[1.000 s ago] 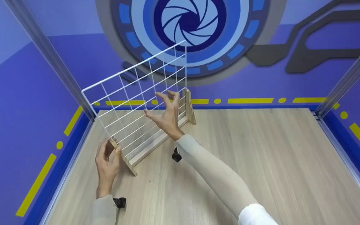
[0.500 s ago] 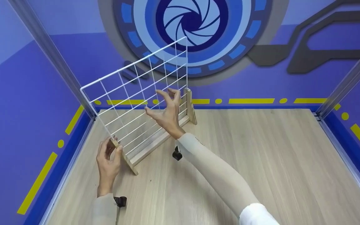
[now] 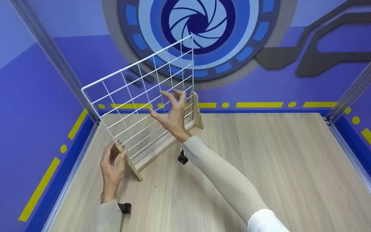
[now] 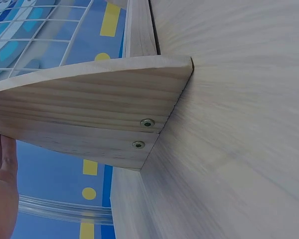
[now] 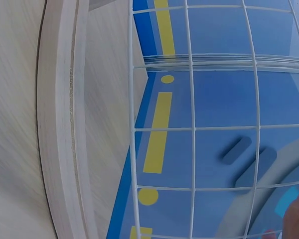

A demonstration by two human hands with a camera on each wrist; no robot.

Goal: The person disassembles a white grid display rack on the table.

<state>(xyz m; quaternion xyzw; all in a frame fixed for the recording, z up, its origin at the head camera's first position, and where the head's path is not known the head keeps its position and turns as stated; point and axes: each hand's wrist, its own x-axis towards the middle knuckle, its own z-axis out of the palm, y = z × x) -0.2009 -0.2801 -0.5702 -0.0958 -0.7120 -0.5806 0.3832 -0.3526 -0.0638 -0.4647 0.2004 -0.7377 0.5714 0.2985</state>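
A white wire grid panel (image 3: 140, 80) leans between two wooden end pieces joined by a grooved wooden bar (image 3: 166, 141). My left hand (image 3: 112, 167) pinches the near end piece (image 3: 131, 166) at its top, beside the grid's side wire; the left wrist view shows fingers (image 4: 9, 157) at this piece's edge. Over the grid's middle, my right hand (image 3: 174, 117) holds the wires with thumb and curled fingers. Most of this hand is outside the right wrist view. There the grid's lowest wire stands apart from the bar (image 5: 65, 119). The far end piece (image 3: 195, 109) stands behind the right hand.
A wood-patterned tabletop (image 3: 253, 161) lies under the stand and stretches to the right. Blue printed walls (image 3: 301, 87) with metal corner posts (image 3: 55, 61) rise at the back and sides. Black devices (image 3: 183, 158) sit at both wrists.
The wire grid has risen a little against the wooden stand, and my right hand has moved slightly up with it. My left hand has kept its place on the near end piece.
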